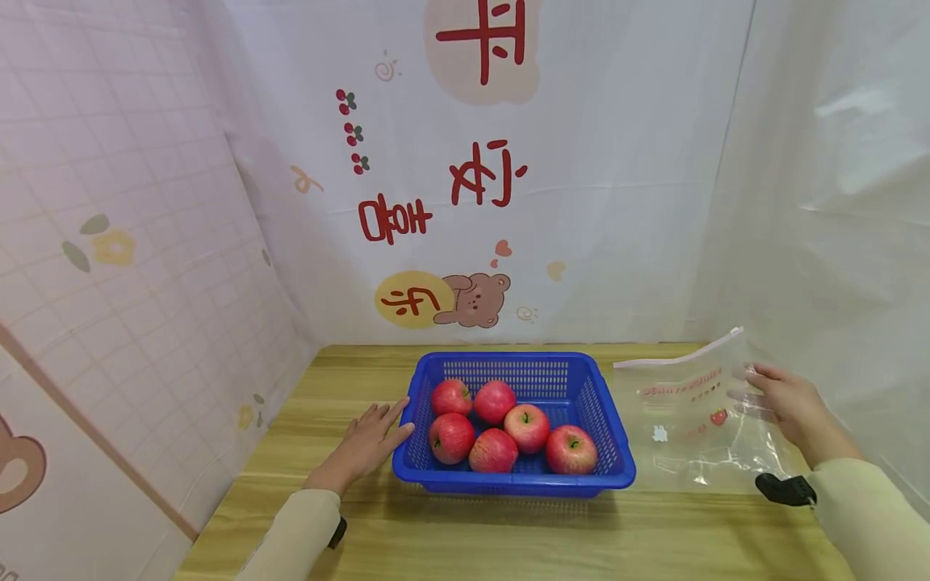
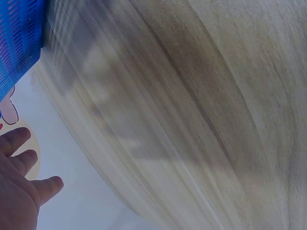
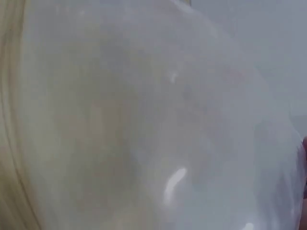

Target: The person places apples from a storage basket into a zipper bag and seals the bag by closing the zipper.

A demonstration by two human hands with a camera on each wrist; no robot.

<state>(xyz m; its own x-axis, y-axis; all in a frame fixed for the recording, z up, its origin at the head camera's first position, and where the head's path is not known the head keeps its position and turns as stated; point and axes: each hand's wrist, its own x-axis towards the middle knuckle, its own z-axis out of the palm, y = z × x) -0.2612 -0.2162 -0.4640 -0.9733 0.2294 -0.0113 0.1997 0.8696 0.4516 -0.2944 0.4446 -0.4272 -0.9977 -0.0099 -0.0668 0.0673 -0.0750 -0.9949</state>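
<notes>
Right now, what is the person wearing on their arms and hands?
Both hands are bare, with no gloves or rings to be seen. Each arm is covered to the wrist by a pale cream-yellow long sleeve: left sleeve, right sleeve. A small black device sits at the right wrist, and another black device shows under the left sleeve. No cables show.

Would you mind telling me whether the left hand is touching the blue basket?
Touching: in the head view the left hand rests its fingertips against the blue basket wall.

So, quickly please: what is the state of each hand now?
Left hand: open, fingers straight, resting by the blue basket.
Right hand: at the clear plastic bag; its grip cannot be told.
</notes>
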